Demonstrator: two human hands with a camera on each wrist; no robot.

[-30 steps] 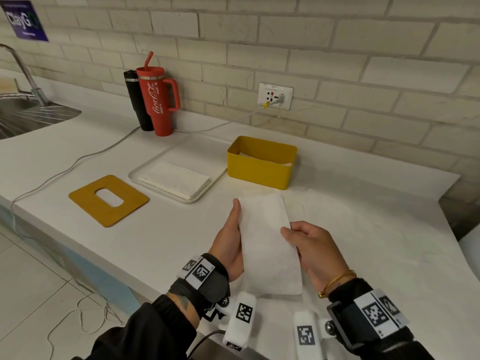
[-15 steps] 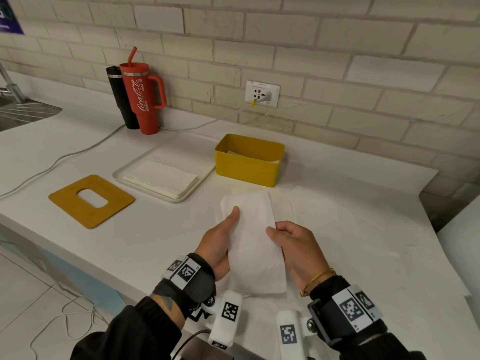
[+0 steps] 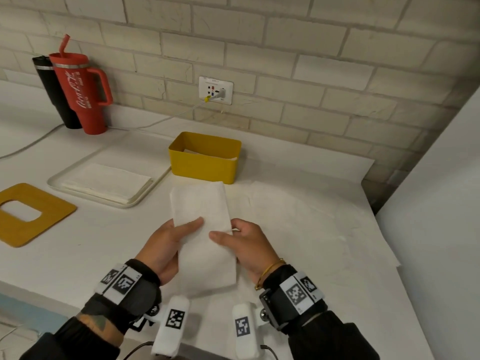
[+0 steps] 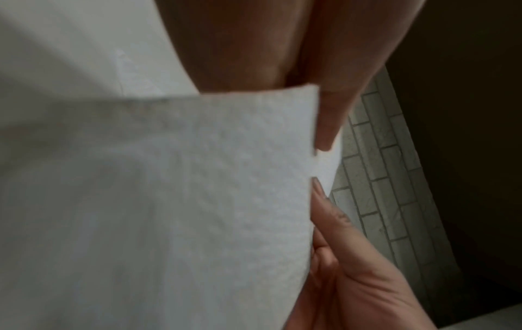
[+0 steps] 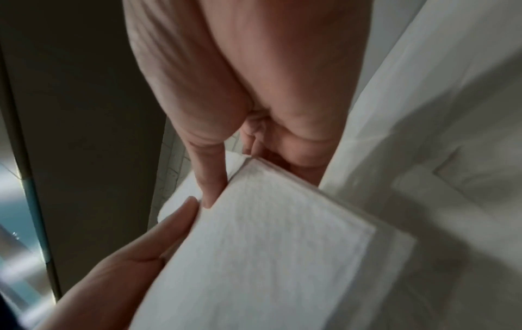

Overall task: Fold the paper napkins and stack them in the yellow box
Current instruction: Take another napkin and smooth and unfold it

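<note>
A long folded white napkin [image 3: 205,229] is held above the counter by both hands. My left hand [image 3: 168,242] grips its left edge, thumb on top. My right hand [image 3: 241,242] pinches the right edge, thumb over the paper. The left wrist view shows the napkin [image 4: 169,201] close up with fingers along its edge; the right wrist view shows the napkin [image 5: 268,256] between both hands. The yellow box [image 3: 205,157] stands just beyond, with white paper inside. A stack of flat napkins [image 3: 106,183] lies on a white tray [image 3: 59,178] to the left.
A yellow lid with a cut-out [image 3: 28,214] lies at far left. A red tumbler [image 3: 80,92] and a black bottle [image 3: 52,92] stand by the brick wall, a cable [image 3: 166,118] running from the wall socket [image 3: 215,89]. A white sheet [image 3: 311,224] covers the counter on the right.
Both hands have slid toward the middle of the napkin, thumbs now closer together on top. The head view has shifted right and nearer, dropping the sink from sight.
</note>
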